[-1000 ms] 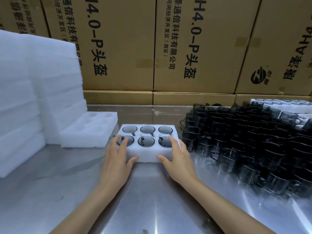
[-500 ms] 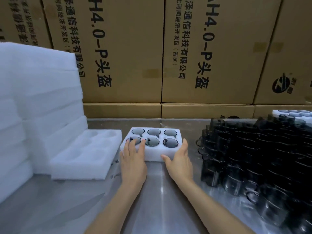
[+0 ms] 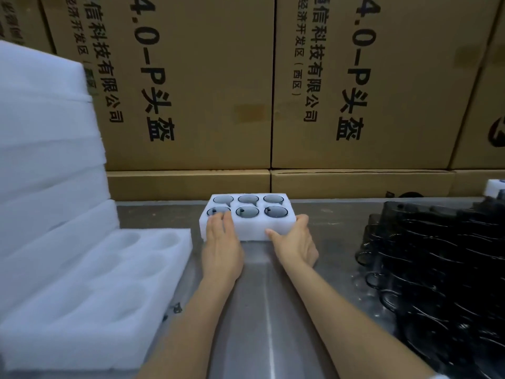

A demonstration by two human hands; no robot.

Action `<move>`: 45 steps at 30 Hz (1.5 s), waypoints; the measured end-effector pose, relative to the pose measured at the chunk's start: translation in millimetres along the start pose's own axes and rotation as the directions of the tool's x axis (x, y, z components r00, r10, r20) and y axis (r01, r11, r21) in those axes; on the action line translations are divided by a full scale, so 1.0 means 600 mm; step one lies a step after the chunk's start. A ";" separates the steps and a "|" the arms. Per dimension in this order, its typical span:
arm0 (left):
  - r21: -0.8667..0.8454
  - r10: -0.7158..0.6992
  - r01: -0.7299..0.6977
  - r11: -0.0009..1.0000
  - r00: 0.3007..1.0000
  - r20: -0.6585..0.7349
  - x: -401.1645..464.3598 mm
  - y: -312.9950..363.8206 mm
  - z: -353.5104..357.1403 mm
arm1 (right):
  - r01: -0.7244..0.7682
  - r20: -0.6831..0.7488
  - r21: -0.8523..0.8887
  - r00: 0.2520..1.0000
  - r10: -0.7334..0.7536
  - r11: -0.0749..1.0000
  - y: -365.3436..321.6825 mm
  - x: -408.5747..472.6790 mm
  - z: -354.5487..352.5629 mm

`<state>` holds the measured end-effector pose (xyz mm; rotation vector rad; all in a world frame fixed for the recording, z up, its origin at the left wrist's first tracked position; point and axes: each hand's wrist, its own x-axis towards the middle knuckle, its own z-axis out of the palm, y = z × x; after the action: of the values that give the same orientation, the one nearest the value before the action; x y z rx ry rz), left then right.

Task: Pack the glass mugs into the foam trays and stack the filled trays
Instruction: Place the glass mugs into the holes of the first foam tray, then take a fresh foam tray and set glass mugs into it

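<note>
A white foam tray (image 3: 247,227) filled with several dark glass mugs sits far back on the steel table (image 3: 262,310), near the cardboard boxes. My left hand (image 3: 222,242) lies flat on its near left corner, fingers straight over one mug's rim. My right hand (image 3: 296,240) presses against the tray's near right corner, thumb on the front face. An empty foam tray (image 3: 95,291) lies at the near left. A dense heap of loose dark glass mugs (image 3: 437,269) covers the table's right side.
A tall stack of white foam trays (image 3: 46,149) rises at the left. Brown cardboard boxes (image 3: 273,86) with black print wall off the back. Another white foam tray (image 3: 496,187) peeks in at the far right edge.
Both hands have pushed the filled tray away from me, toward the cardboard boxes at the back. The view has shifted so the empty tray is nearer and the mug heap sits further right.
</note>
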<state>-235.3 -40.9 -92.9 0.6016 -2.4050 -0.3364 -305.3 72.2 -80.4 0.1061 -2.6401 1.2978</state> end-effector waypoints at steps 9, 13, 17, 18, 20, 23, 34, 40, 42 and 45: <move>0.095 -0.036 0.024 0.995 0.992 0.123 0.072 -0.022 0.042 | 0.171 0.199 -0.059 0.968 -0.156 0.984 -0.010 0.070 0.049; 0.047 -0.117 0.110 0.993 0.972 0.204 0.090 -0.030 0.054 | 0.215 0.254 -0.080 0.949 -0.188 0.973 -0.015 0.086 0.059; 0.046 -0.120 0.112 0.993 0.960 0.254 0.114 -0.038 0.062 | 0.280 0.320 -0.112 0.918 -0.232 0.953 -0.017 0.095 0.068; 0.061 -0.122 0.109 0.992 0.955 0.270 0.119 -0.040 0.064 | 0.288 0.334 -0.115 0.913 -0.236 0.951 -0.017 0.099 0.070; 0.081 -0.120 0.101 0.992 0.949 0.291 0.123 -0.043 0.067 | 0.291 0.354 -0.120 0.906 -0.233 0.949 -0.019 0.106 0.072; 0.081 -0.118 0.098 0.992 0.945 0.305 0.124 -0.042 0.068 | 0.304 0.376 -0.137 0.897 -0.234 0.943 -0.022 0.114 0.073; 0.129 -0.018 -0.009 0.992 0.978 0.206 0.070 -0.015 0.032 | 0.440 0.365 -0.284 0.871 -0.329 0.852 -0.009 0.057 0.049; 0.178 0.056 -0.086 0.980 0.984 0.169 -0.028 0.011 -0.019 | 0.478 0.322 -0.341 0.868 -0.377 0.809 -0.004 -0.052 -0.008; 0.174 0.068 -0.097 0.980 0.984 0.163 -0.067 0.017 -0.038 | 0.486 0.323 -0.335 0.864 -0.386 0.807 0.005 -0.093 -0.033; 0.158 0.109 -0.130 0.979 0.984 0.139 -0.126 0.026 -0.069 | 0.501 0.319 -0.308 0.855 -0.408 0.809 0.018 -0.152 -0.073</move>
<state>-161.9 6.3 -94.2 0.5188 -2.5997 -0.1265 -211.6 111.3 -81.7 0.8353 -2.7512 0.6297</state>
